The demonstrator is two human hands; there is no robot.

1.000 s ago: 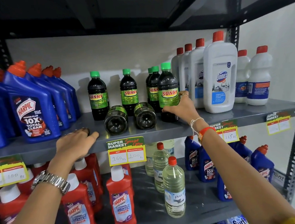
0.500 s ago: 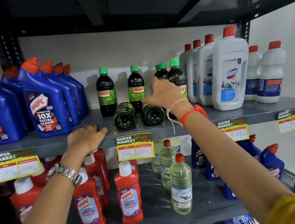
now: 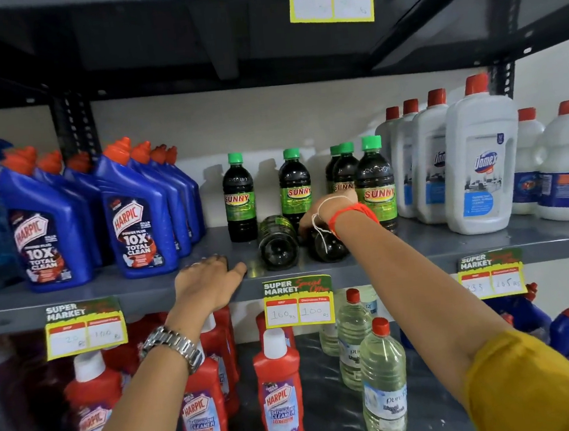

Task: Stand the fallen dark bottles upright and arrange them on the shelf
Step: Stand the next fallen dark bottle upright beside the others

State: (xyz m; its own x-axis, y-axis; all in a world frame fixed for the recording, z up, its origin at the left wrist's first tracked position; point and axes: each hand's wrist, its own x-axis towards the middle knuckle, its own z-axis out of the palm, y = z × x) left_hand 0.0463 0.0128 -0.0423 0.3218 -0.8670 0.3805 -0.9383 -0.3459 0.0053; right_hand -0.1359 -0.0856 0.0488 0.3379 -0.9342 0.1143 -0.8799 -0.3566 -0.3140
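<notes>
Two dark Sunny bottles lie on their sides on the grey middle shelf point(image 3: 423, 242), bases toward me: the left fallen bottle point(image 3: 278, 248) and the right fallen bottle point(image 3: 330, 248). Behind them several upright dark bottles with green caps stand, among them one at the left point(image 3: 239, 198), one in the middle point(image 3: 295, 187) and one at the right point(image 3: 375, 183). My right hand point(image 3: 322, 212) curls down over the top of the right fallen bottle; its fingers are mostly hidden behind the wrist. My left hand point(image 3: 209, 278) rests palm down on the shelf's front edge, holding nothing.
Blue Harpic bottles point(image 3: 137, 214) crowd the shelf's left side and white Domex bottles point(image 3: 480, 167) the right. A yellow price tag point(image 3: 297, 303) hangs on the shelf's front edge. Red Harpic bottles point(image 3: 280, 394) and clear bottles point(image 3: 382, 385) stand on the shelf below.
My right hand left the upright right bottle, moved left and dropped onto the right fallen bottle. My left hand stayed on the shelf edge. The camera came closer.
</notes>
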